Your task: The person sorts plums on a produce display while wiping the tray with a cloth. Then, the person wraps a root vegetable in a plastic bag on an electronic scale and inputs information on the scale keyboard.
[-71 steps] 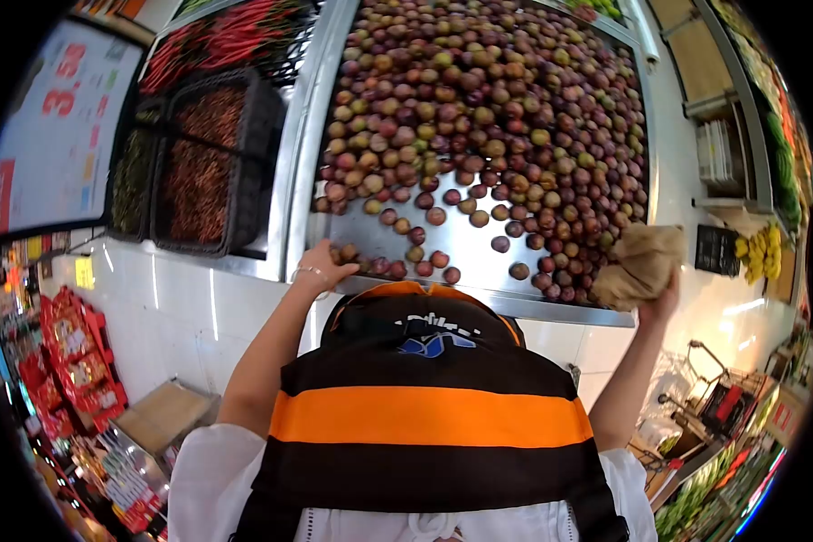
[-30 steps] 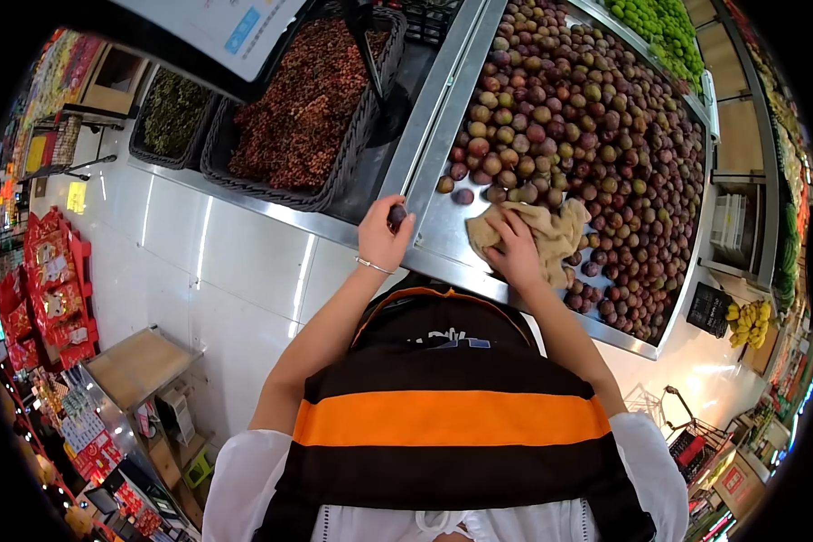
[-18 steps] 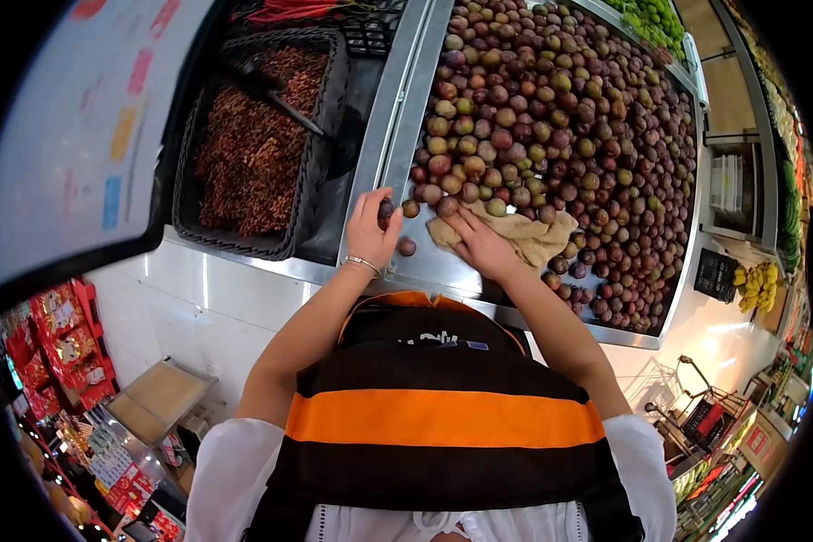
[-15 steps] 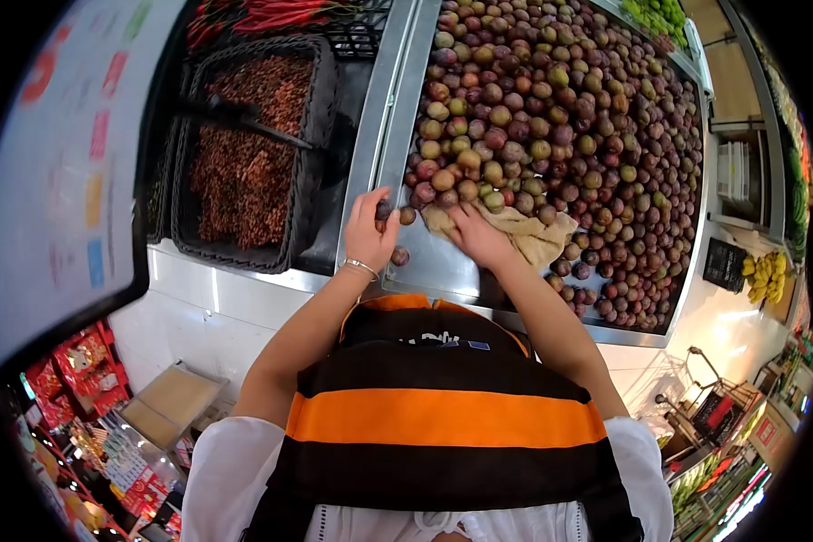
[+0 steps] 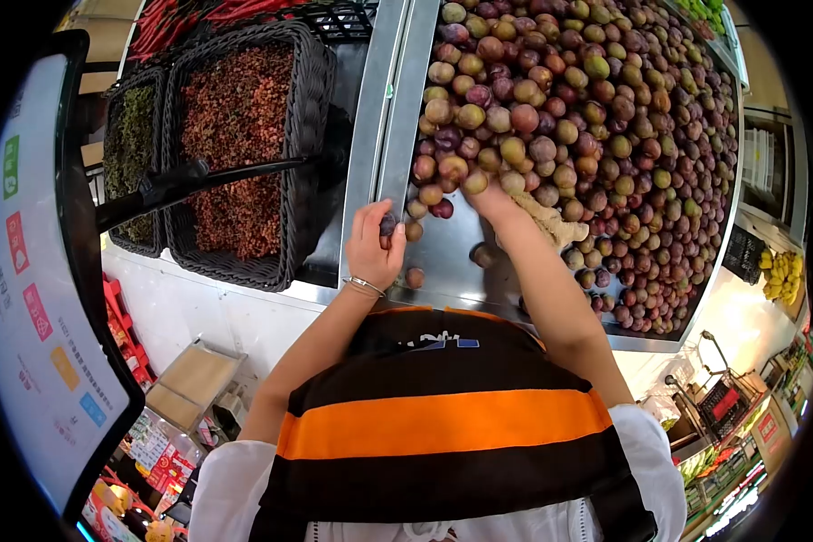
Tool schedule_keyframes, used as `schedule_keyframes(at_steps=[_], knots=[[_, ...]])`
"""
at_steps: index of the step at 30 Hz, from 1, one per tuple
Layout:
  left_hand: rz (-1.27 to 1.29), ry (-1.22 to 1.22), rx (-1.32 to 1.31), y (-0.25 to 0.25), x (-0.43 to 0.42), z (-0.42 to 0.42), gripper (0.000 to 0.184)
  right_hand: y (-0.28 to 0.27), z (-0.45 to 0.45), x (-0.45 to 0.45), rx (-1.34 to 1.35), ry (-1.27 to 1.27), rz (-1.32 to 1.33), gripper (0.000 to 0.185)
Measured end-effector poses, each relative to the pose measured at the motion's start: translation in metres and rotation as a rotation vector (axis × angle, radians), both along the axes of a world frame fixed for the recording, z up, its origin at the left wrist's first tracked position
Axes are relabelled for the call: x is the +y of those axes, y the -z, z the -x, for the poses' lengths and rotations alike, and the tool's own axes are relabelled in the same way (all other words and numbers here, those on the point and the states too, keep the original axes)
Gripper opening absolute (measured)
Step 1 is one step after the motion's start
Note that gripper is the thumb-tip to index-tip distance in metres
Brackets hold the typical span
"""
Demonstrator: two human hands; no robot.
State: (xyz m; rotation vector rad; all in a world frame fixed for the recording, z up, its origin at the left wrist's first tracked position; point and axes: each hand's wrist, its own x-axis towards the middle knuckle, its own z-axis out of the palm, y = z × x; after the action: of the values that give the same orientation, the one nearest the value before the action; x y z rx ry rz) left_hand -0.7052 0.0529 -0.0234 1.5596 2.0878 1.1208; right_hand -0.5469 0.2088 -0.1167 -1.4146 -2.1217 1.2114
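A large heap of plums (image 5: 596, 108), purple, red and greenish, fills a metal display bin (image 5: 452, 271). My left hand (image 5: 370, 248) is at the bin's left metal edge, its fingers curled around a dark plum (image 5: 387, 223). Two loose plums lie close by on the metal, one beside the thumb and another plum (image 5: 415, 277) nearer to me. My right hand (image 5: 490, 202) reaches in at the near edge of the heap, and its fingertips are hidden among the plums. Against that hand and forearm lies a tan cloth (image 5: 551, 224), partly covered by fruit.
To the left stand dark woven baskets, one of reddish-brown peppercorns (image 5: 235, 135) and one of green ones (image 5: 134, 154). A black arm (image 5: 199, 181) carrying a screen (image 5: 54, 298) crosses above them. Red chillies (image 5: 181, 23) lie farther back; bananas (image 5: 780, 275) hang at right.
My right hand has pushed forward off the cloth into the edge of the heap. Another loose plum now shows on the bare metal near my right forearm. My left hand keeps nearly the same place.
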Motion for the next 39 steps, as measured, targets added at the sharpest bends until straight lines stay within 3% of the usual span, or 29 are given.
schedule_keyframes(at_steps=[3,4,7,14,26,36,39], knots=[[0.057,-0.020,-0.021,-0.001,-0.003,-0.002,0.037,0.016,-0.011,-0.004,-0.156,-0.169,-0.376,0.038],[0.074,-0.029,-0.049,-0.004,-0.002,-0.002,0.037,0.002,-0.012,-0.001,-0.155,-0.192,-0.388,0.038],[0.096,-0.035,-0.057,-0.005,-0.002,-0.003,0.036,-0.024,0.007,0.010,-0.064,-0.098,-0.292,0.035],[0.010,-0.017,0.022,-0.002,-0.001,-0.002,0.037,-0.012,0.029,0.062,-0.014,0.081,-0.155,0.035],[0.071,-0.021,-0.008,-0.001,-0.002,-0.002,0.040,-0.004,0.044,0.088,0.001,0.163,-0.119,0.034],[0.039,-0.018,-0.057,0.000,-0.002,-0.003,0.040,-0.028,0.037,0.075,0.187,0.276,0.066,0.034],[0.000,-0.035,-0.007,-0.002,-0.002,-0.004,0.038,-0.023,0.028,0.055,0.093,0.137,-0.089,0.036]])
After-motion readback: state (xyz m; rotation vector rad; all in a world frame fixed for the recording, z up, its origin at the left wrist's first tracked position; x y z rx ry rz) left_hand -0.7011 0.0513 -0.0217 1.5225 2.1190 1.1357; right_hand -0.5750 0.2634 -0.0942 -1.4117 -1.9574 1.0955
